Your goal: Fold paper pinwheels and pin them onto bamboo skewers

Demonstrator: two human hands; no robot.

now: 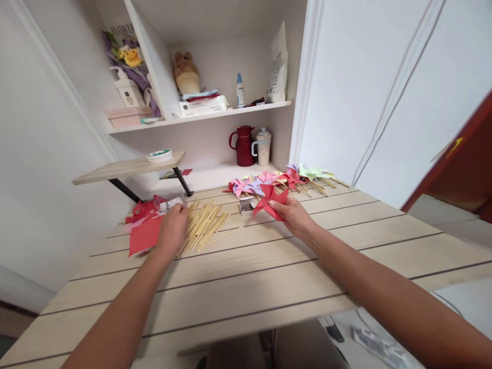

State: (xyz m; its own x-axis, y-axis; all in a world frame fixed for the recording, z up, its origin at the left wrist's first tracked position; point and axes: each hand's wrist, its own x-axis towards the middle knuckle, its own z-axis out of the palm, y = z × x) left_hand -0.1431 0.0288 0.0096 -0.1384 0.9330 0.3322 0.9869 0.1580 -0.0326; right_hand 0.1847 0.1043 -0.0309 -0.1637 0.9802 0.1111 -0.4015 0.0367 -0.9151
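Room: white walls, a white alcove with a shelf (200,117) above the far end of a pale slatted wooden worktop (246,287).
Left hand (172,229): reached out over the near end of the sticks, palm down, fingers curled onto them; whether its grip has closed on a stick cannot be told.
Sticks (205,225): a loose fan of thin pale wooden sticks lying flat on the worktop, between the two hands, touching the left hand.
Red paper (144,236): flat red sheets just left of the left hand, partly under it, with more crumpled red pieces and a clear plastic bag (169,203) behind.
Right hand (294,215): held just above the worktop, thumb and fingers pinched on the lower edge of the red pinwheel; its grip is narrow and holding that paper.
Red pinwheel (271,201): folded red paper with pointed blades, in the right hand, near the middle of the worktop's far part, just in front of the finished row.
Pin box (246,205): small open box just left of the red pinwheel, resting on the worktop; contents too small to tell.
Finished pinwheels (280,178): a row in pink, lilac, red, yellow and green, on sticks, lying along the back edge toward the right.
Riser (128,168): small wooden stand on black legs at back left, a round white tin (159,155) on top.
Alcove floor: dark red jug (243,146) and a speckled cup (263,147) side by side.
Shelf items: plush toy (186,72), tissue pack (202,105), small bottle (240,89), white bag (279,64); left of the divider, a pump bottle (128,89) and a bouquet (128,54).
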